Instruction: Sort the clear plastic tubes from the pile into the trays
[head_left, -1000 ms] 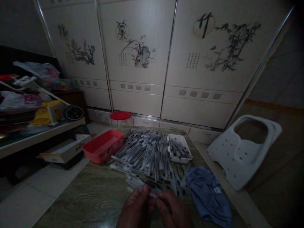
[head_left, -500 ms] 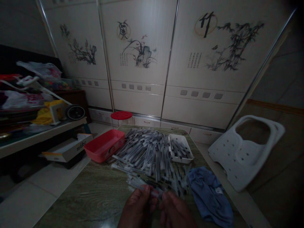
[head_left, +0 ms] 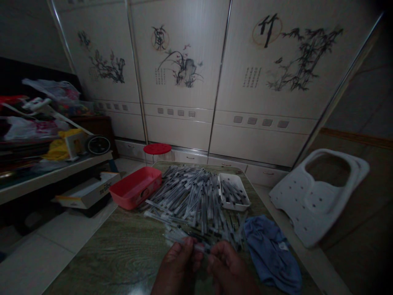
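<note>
Near the front of the table, my left hand (head_left: 181, 258) is closed around a clear-barrelled pen (head_left: 199, 247) that lies crosswise between my hands. My right hand (head_left: 225, 262) pinches the pen's dark right end with thumb and fingers. Just beyond my hands spreads a large heap of similar pens (head_left: 190, 192), some in clear sleeves. A white tray (head_left: 234, 207) holding several dark-tipped pens stands right of the heap. To its left sits a red plastic box (head_left: 124, 200). Fine detail of the held pen is blurred.
A crumpled blue cloth (head_left: 272, 254) lies on the wood-grain table (head_left: 104, 254) at the right. A white plastic stool (head_left: 316, 196) leans beyond the right edge. At the left are a cluttered bench (head_left: 61, 168) and a cardboard box (head_left: 89, 192). A red stool (head_left: 157, 148) stands behind.
My right hand has shifted slightly and its fingers have lifted around the pen's end. My left hand keeps its grip in nearly the same place.
</note>
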A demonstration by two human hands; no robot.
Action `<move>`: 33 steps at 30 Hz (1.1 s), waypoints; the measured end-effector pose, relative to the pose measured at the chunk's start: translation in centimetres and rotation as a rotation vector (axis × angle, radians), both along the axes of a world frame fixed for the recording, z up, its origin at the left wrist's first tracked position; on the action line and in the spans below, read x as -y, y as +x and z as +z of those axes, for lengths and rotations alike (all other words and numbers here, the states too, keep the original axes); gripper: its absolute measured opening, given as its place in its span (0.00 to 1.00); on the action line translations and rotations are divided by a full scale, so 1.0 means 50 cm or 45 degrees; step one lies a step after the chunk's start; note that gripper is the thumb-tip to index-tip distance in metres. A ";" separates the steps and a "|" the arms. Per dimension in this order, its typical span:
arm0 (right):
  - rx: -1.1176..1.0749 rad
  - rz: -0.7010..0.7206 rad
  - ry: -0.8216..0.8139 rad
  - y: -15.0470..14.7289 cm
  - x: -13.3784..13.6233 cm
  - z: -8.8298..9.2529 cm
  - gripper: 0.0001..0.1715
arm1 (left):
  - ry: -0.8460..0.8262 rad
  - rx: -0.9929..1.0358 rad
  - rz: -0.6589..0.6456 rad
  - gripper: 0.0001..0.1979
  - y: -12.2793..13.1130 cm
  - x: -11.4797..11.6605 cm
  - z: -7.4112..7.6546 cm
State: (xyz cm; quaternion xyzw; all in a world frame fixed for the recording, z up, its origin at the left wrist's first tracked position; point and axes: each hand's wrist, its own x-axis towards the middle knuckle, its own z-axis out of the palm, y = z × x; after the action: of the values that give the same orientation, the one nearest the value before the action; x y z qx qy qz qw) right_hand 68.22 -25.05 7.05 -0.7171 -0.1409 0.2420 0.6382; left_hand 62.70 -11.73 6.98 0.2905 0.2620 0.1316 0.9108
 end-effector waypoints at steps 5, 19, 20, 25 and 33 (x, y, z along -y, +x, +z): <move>-0.126 0.010 0.017 -0.004 -0.002 -0.001 0.38 | -0.007 0.070 -0.100 0.19 0.002 0.005 -0.007; -0.134 0.044 0.073 0.010 0.004 0.000 0.38 | 0.020 0.043 -0.049 0.21 0.003 0.010 0.003; -0.161 0.047 0.089 0.012 0.004 0.000 0.39 | 0.018 0.047 -0.053 0.21 0.002 0.011 0.007; -0.302 0.148 0.079 0.018 0.008 0.004 0.44 | 0.021 0.075 -0.135 0.21 0.004 0.014 -0.010; -0.268 0.170 -0.020 0.023 0.014 0.022 0.44 | 0.035 0.051 -0.116 0.22 0.012 0.012 -0.034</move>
State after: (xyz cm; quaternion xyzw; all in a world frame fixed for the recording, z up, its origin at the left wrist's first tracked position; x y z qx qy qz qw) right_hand 69.35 -25.74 8.14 -0.6817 -0.1188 0.3589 0.6264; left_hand 63.31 -12.34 5.30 0.3120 0.2285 0.0994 0.9168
